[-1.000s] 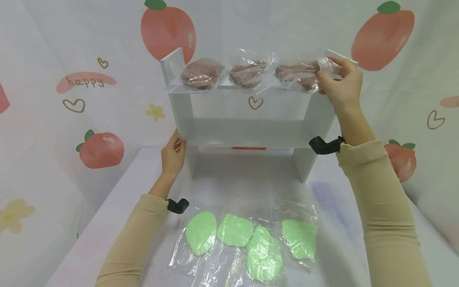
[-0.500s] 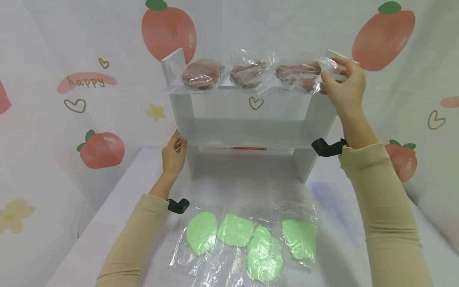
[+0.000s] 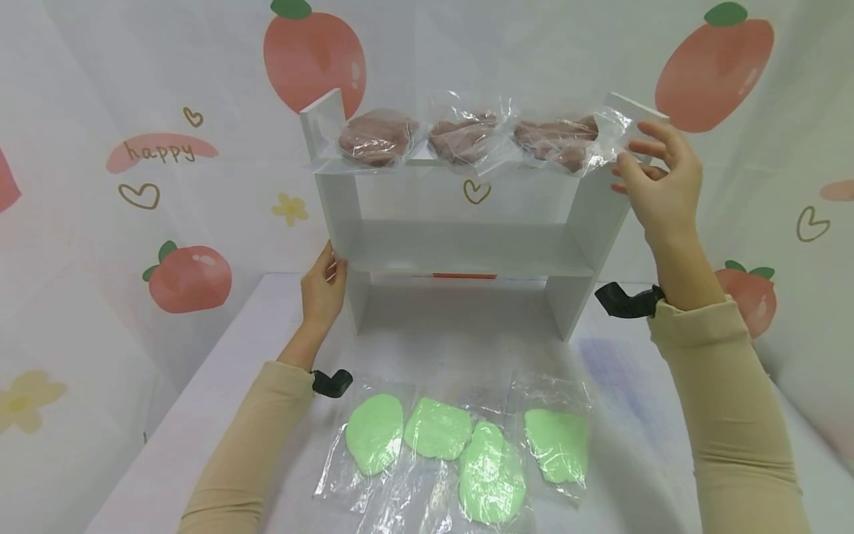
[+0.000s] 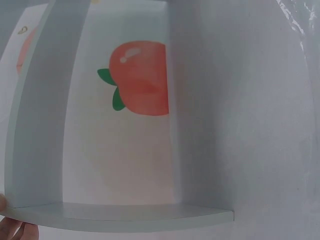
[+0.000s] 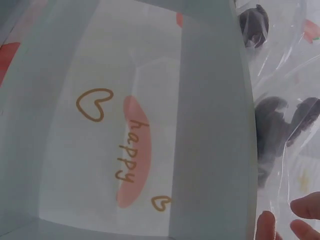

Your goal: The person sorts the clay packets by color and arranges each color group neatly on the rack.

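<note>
Three brown lumps in clear plastic bags lie in a row on the top board of a white shelf: a left bag, a middle bag and a right bag. My left hand grips the shelf's left side panel; in the left wrist view the thumb and fingers lie on either side of its edge. At the right bag's loose end is my right hand, its fingers parted and relaxed. Whether a fingertip still touches the plastic, I cannot tell.
On the white table in front of the shelf lie several flat green pieces in clear bags, among them a rounded one and a squarish one. A fruit-patterned cloth hangs behind and at the sides.
My right hand has let go of the right bag's loose end and moved right and slightly down. The bags stay on the top board. My left hand has not moved.
</note>
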Demonstrator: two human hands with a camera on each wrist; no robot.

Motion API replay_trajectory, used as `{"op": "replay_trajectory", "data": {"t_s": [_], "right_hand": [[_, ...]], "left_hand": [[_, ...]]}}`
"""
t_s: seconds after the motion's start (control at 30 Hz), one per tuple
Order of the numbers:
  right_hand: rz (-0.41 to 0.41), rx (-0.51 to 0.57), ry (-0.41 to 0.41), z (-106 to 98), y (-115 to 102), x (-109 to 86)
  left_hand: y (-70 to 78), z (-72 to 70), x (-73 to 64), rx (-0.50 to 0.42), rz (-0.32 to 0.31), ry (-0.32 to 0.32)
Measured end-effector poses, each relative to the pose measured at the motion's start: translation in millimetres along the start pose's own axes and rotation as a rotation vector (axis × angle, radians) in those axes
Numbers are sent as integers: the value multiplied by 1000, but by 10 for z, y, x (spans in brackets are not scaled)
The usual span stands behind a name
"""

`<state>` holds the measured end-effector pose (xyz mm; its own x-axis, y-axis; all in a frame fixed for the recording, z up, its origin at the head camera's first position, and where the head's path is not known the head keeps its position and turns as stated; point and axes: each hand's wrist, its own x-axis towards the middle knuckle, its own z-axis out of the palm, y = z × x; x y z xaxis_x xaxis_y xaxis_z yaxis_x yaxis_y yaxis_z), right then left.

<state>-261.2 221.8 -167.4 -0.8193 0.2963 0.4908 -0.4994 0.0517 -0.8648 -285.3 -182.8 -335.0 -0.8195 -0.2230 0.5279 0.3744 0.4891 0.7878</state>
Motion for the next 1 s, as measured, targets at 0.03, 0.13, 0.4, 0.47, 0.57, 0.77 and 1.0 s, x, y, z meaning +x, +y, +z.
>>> {"op": "replay_trajectory", "data": {"t_s": [0.03, 0.13, 0.4, 0.47, 0.57, 0.77, 1.0], "right_hand": [[-10, -14, 0, -12, 8, -17], [-28, -63, -8, -46, 34, -70], [-51, -127, -78, -100, 122, -227], [-62, -151, -102, -102, 146, -272], [-73, -221, -134, -106, 190, -336], [-96, -373, -199, -96, 299, -477], [-109, -489, -364, -143, 453, -622]], "left_hand": [[0, 1, 0, 1, 1, 1], [0, 1, 0, 3, 1, 3], [-2, 4, 2, 3, 3, 5], [-5, 4, 2, 5, 3, 7], [-8, 5, 5, 2, 1, 10], [-16, 12, 10, -3, 2, 13], [-11, 14, 9, -6, 3, 13]]}}
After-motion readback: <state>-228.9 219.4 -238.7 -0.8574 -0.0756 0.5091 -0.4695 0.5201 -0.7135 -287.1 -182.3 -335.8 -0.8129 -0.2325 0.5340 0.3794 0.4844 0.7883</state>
